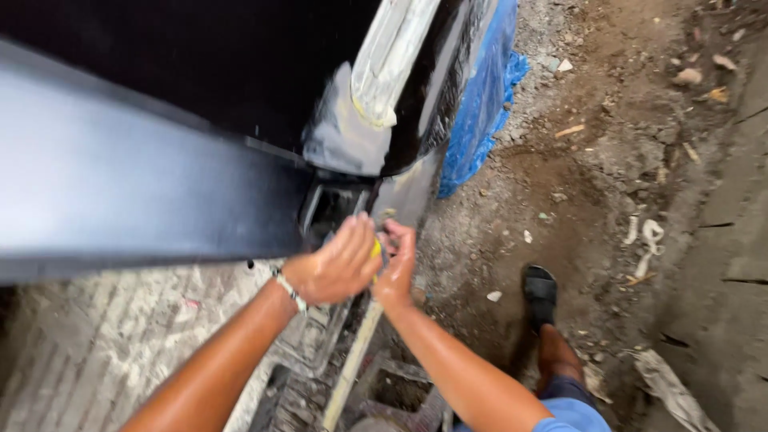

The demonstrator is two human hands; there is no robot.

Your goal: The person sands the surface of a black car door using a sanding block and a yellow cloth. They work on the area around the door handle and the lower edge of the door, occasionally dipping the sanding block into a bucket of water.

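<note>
Gripping a small yellow object (375, 250) between them just under the glossy black panel (120, 184), the left hand (336, 264) and right hand (396, 268) have fingers curled tight; blur hides details; a slip could scrape knuckles on the panel's edge.

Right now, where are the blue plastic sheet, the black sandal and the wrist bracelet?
blue plastic sheet (480, 112): head view, middle of the sheet.
black sandal (540, 290): head view, top strap.
wrist bracelet (290, 291): head view, band on the left wrist.
</note>
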